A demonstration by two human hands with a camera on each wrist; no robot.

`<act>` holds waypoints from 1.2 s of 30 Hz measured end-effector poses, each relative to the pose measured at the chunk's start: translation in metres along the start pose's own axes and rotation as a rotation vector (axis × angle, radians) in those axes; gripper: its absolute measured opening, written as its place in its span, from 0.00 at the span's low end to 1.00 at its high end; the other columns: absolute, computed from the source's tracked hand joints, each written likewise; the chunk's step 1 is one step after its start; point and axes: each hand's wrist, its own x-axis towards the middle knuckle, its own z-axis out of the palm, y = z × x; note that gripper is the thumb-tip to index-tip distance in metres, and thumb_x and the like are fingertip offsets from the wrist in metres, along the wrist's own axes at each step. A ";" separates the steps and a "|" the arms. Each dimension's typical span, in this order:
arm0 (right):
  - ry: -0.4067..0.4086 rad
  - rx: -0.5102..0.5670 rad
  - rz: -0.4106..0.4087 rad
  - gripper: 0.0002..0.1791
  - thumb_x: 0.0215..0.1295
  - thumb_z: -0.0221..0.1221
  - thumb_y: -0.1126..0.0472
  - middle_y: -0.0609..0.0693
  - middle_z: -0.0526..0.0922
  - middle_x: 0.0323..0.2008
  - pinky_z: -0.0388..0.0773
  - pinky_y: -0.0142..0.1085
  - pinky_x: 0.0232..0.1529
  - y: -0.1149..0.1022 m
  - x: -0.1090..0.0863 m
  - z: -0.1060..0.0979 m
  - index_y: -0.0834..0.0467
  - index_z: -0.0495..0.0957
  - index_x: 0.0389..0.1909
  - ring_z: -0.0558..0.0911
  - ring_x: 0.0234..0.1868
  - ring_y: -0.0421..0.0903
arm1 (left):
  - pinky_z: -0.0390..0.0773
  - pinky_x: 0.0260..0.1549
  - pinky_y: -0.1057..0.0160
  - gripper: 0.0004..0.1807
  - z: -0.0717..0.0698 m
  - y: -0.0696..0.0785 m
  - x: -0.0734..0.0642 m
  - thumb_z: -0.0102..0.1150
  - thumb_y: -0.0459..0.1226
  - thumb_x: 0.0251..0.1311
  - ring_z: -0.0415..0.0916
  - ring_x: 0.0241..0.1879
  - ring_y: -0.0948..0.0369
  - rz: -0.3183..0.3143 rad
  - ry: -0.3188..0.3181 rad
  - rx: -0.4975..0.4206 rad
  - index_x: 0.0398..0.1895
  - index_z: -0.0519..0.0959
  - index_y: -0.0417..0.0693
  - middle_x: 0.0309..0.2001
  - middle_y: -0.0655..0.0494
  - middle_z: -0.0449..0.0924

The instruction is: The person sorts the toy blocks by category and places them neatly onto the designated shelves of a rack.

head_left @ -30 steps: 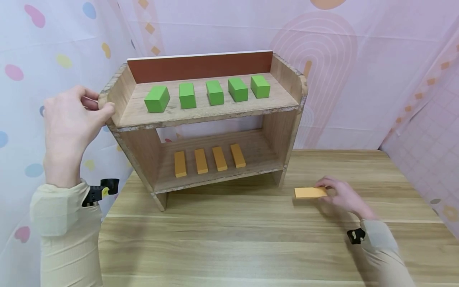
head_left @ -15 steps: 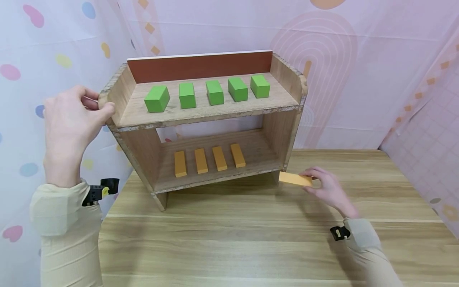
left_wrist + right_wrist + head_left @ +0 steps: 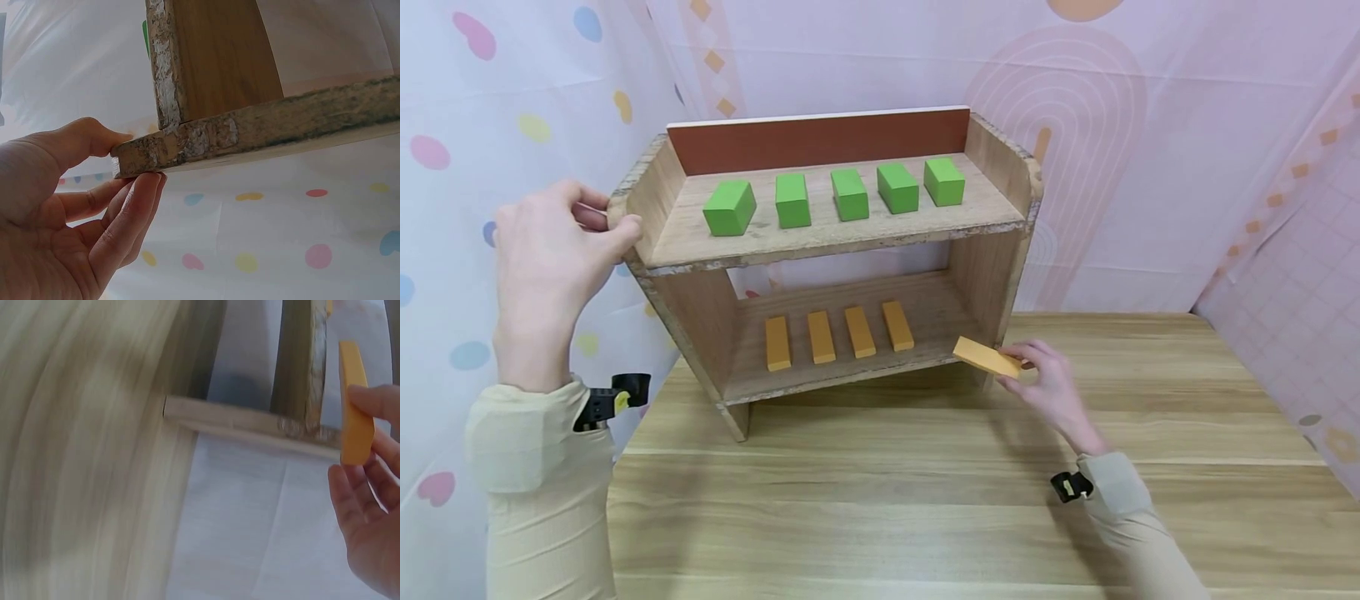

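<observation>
A small wooden shelf (image 3: 835,243) with two levels stands on the table. My left hand (image 3: 553,250) pinches the front edge of its left side panel (image 3: 206,140), thumb on one face and fingers on the other. With thumb and fingers, my right hand (image 3: 1051,385) holds an orange block (image 3: 985,357) by one end, in front of the shelf's lower right corner. In the right wrist view that orange block (image 3: 355,406) is seen close to the side panel. Several orange blocks (image 3: 860,332) lie in a spaced row on the lower level.
Several green blocks (image 3: 850,194) sit in a row on the upper level, before a reddish-brown back strip (image 3: 820,142). The wood-grain table (image 3: 880,500) extends in front and to the right. Patterned cloth (image 3: 1150,167) hangs behind and at both sides.
My right hand has carried the orange block leftward and up, from low over the table to the shelf's lower right corner, and the block has turned slightly. My left hand keeps its grip.
</observation>
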 end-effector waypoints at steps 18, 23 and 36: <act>0.112 -0.045 0.080 0.19 0.45 0.69 0.69 0.58 0.82 0.38 0.73 0.34 0.31 -0.033 0.010 0.045 0.66 0.82 0.42 0.78 0.32 0.49 | 0.58 0.18 0.79 0.24 0.000 -0.002 0.001 0.52 0.46 0.54 0.54 0.17 0.87 0.019 0.015 -0.014 0.44 0.79 0.34 0.37 0.32 0.82; 0.131 -0.067 0.086 0.18 0.46 0.69 0.67 0.59 0.82 0.38 0.76 0.42 0.40 -0.037 0.015 0.054 0.66 0.83 0.41 0.80 0.38 0.54 | 0.58 0.18 0.80 0.24 0.000 -0.002 0.001 0.52 0.46 0.54 0.54 0.16 0.88 0.021 0.015 -0.014 0.44 0.79 0.34 0.36 0.32 0.82; 0.154 -0.196 0.116 0.19 0.49 0.71 0.57 0.59 0.83 0.36 0.80 0.44 0.39 -0.044 0.025 0.067 0.64 0.83 0.40 0.81 0.37 0.54 | 0.58 0.18 0.79 0.24 0.001 -0.002 0.001 0.52 0.46 0.55 0.54 0.19 0.86 0.015 0.011 -0.011 0.45 0.79 0.34 0.39 0.32 0.82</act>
